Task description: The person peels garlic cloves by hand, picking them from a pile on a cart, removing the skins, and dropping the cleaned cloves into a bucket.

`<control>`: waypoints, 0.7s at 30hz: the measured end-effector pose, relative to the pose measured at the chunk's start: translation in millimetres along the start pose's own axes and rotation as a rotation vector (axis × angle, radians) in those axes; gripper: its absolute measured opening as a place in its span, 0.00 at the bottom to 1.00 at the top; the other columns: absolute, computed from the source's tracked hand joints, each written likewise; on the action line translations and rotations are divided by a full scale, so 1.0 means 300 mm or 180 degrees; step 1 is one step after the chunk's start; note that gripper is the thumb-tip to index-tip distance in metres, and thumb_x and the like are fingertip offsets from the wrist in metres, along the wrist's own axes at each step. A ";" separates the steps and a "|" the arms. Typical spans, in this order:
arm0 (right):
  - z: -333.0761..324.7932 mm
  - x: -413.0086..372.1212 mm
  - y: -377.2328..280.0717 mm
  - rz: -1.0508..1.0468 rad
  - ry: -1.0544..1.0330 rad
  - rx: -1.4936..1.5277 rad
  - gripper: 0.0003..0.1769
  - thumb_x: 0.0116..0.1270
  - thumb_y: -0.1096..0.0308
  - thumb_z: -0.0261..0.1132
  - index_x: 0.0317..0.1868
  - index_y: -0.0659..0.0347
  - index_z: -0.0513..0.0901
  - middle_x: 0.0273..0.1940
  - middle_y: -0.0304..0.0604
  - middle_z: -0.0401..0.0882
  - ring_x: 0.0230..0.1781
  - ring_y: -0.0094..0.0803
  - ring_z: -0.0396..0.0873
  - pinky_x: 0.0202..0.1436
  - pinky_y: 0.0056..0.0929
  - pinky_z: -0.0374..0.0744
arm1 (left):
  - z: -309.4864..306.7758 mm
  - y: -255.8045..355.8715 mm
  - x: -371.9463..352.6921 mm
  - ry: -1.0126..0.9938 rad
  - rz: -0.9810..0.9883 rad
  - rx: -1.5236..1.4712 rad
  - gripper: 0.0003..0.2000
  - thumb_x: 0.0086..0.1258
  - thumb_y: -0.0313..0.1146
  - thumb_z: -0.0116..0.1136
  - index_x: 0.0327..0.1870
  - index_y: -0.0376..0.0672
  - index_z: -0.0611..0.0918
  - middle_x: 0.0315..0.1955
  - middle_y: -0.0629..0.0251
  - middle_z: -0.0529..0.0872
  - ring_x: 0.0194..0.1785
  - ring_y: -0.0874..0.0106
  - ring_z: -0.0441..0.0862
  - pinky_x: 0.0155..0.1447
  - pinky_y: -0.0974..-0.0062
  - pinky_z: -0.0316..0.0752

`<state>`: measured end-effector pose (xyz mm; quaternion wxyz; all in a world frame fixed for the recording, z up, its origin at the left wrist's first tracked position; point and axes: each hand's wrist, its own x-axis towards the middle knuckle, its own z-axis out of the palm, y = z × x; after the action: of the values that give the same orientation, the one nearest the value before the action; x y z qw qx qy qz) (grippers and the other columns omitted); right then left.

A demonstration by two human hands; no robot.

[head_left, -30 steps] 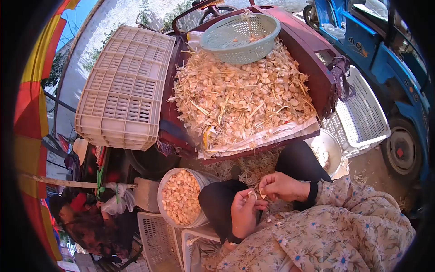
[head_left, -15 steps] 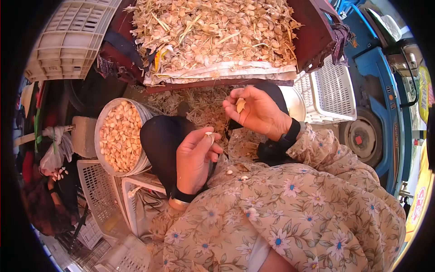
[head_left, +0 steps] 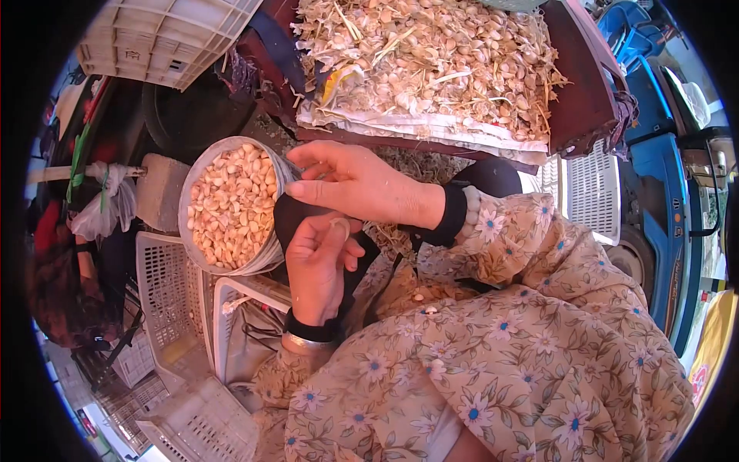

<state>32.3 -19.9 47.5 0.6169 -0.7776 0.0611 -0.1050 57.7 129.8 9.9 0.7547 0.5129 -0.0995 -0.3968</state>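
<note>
My right hand (head_left: 369,183) reaches left across my left one, palm down, fingers stretched and apart. Its fingertips are at the near side of a white bucket (head_left: 185,206) of garlic cloves (head_left: 231,208), and nothing shows in them. Just below, my left hand (head_left: 317,266) is closed with its fingers curled against the thumb. A pale spot shows at the thumb tip; I cannot tell whether it is a clove. A few small cloves (head_left: 429,310) lie on the floral garment (head_left: 493,362) over my lap.
Ahead stands a dark red bin (head_left: 577,85) heaped with unpeeled garlic (head_left: 439,65) and dry stalks. White plastic crates (head_left: 171,300) are at left, with another crate (head_left: 165,38) at upper left. A person's arm (head_left: 85,262) shows at far left. A blue vehicle (head_left: 662,223) stands at right.
My right hand has moved left toward the bucket, its fingers have spread, and the yellowish peel no longer shows in it. My left hand has shifted slightly left. The view has turned.
</note>
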 end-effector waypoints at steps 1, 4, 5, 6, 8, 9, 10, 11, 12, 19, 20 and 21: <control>-0.022 -0.045 0.001 -0.0113 -0.0200 -0.0574 0.27 0.59 0.54 0.65 0.53 0.64 0.73 0.45 0.48 0.74 0.47 0.31 0.74 0.46 0.27 0.74 | -0.008 -0.006 0.003 -0.0037 0.0032 0.0011 0.06 0.67 0.25 0.53 0.41 0.35 0.75 0.30 0.60 0.82 0.25 0.77 0.78 0.25 0.85 0.69; -0.052 -0.162 -0.010 -0.0343 -0.0102 -0.1369 0.18 0.57 0.58 0.68 0.35 0.65 0.77 0.29 0.42 0.76 0.27 0.29 0.75 0.30 0.27 0.74 | 0.013 -0.011 0.005 -0.0265 0.0023 0.0009 0.08 0.67 0.26 0.53 0.44 0.35 0.74 0.30 0.60 0.82 0.27 0.76 0.79 0.26 0.85 0.71; -0.061 -0.190 -0.006 -0.0140 -0.0011 -0.1233 0.18 0.56 0.56 0.68 0.32 0.64 0.77 0.26 0.43 0.76 0.26 0.34 0.76 0.28 0.29 0.73 | 0.022 -0.018 0.002 -0.0375 -0.0034 0.0101 0.08 0.67 0.27 0.53 0.44 0.35 0.73 0.31 0.61 0.82 0.27 0.76 0.79 0.26 0.85 0.71; -0.065 -0.212 0.003 0.0052 0.0072 -0.1085 0.18 0.55 0.55 0.67 0.29 0.63 0.76 0.24 0.45 0.76 0.25 0.38 0.76 0.27 0.32 0.72 | 0.032 -0.023 -0.003 -0.0471 -0.0085 0.0202 0.09 0.67 0.28 0.54 0.45 0.35 0.73 0.32 0.61 0.82 0.28 0.76 0.79 0.27 0.85 0.71; -0.076 -0.239 0.009 0.0176 0.0063 -0.1070 0.18 0.55 0.54 0.66 0.26 0.61 0.75 0.21 0.46 0.76 0.23 0.43 0.77 0.25 0.35 0.72 | 0.055 -0.027 -0.021 -0.0551 -0.0023 0.0544 0.08 0.67 0.27 0.53 0.44 0.35 0.72 0.32 0.60 0.81 0.29 0.76 0.80 0.29 0.84 0.74; -0.088 -0.251 0.007 0.0111 -0.0002 -0.1222 0.17 0.56 0.54 0.66 0.26 0.61 0.75 0.20 0.46 0.76 0.23 0.44 0.77 0.25 0.36 0.72 | 0.063 -0.029 -0.026 -0.0603 -0.0052 0.0701 0.08 0.67 0.26 0.53 0.44 0.35 0.72 0.32 0.60 0.81 0.29 0.76 0.80 0.29 0.83 0.74; -0.098 -0.265 0.005 0.0057 -0.0044 -0.1379 0.17 0.57 0.55 0.65 0.26 0.61 0.75 0.19 0.46 0.76 0.22 0.44 0.77 0.25 0.37 0.72 | 0.073 -0.030 -0.029 -0.0679 -0.0089 0.0861 0.08 0.68 0.26 0.53 0.44 0.35 0.72 0.32 0.60 0.81 0.29 0.76 0.80 0.30 0.83 0.75; -0.097 -0.282 0.017 -0.0402 0.0032 -0.1698 0.15 0.60 0.57 0.62 0.26 0.61 0.74 0.21 0.46 0.76 0.23 0.45 0.77 0.25 0.39 0.73 | 0.084 -0.026 -0.039 -0.0711 -0.0090 0.1161 0.07 0.68 0.27 0.52 0.43 0.35 0.71 0.32 0.59 0.81 0.29 0.76 0.80 0.31 0.83 0.75; -0.097 -0.293 0.027 -0.0525 0.0003 -0.1805 0.13 0.60 0.59 0.61 0.27 0.60 0.74 0.22 0.46 0.75 0.23 0.46 0.76 0.25 0.39 0.72 | 0.091 -0.023 -0.046 -0.0723 -0.0083 0.1290 0.07 0.68 0.27 0.51 0.43 0.35 0.71 0.32 0.60 0.81 0.29 0.76 0.80 0.31 0.83 0.75; -0.033 -0.388 0.105 -0.0413 0.0224 -0.1596 0.13 0.61 0.62 0.55 0.26 0.64 0.72 0.24 0.52 0.76 0.26 0.51 0.77 0.29 0.44 0.74 | 0.103 -0.056 -0.114 -0.0718 -0.0200 0.1613 0.04 0.68 0.24 0.51 0.40 0.34 0.72 0.31 0.62 0.81 0.29 0.78 0.80 0.29 0.84 0.77; -0.027 -0.403 0.109 -0.0335 0.0252 -0.1438 0.13 0.61 0.62 0.55 0.27 0.64 0.73 0.24 0.52 0.76 0.27 0.51 0.77 0.29 0.44 0.74 | 0.103 -0.065 -0.123 -0.0648 -0.0241 0.1641 0.05 0.68 0.25 0.51 0.40 0.34 0.71 0.31 0.62 0.81 0.29 0.78 0.80 0.29 0.84 0.76; -0.024 -0.417 0.114 -0.0253 0.0286 -0.1298 0.13 0.62 0.62 0.55 0.27 0.64 0.72 0.24 0.52 0.76 0.27 0.51 0.76 0.30 0.44 0.74 | 0.101 -0.074 -0.125 -0.0632 -0.0250 0.1673 0.05 0.68 0.25 0.51 0.40 0.34 0.71 0.31 0.61 0.81 0.29 0.77 0.80 0.29 0.83 0.76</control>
<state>-89.7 -6.6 5.0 0.4388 -0.8827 0.0778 -0.1492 4.8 131.3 14.3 0.5664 0.6531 -0.2524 -0.4346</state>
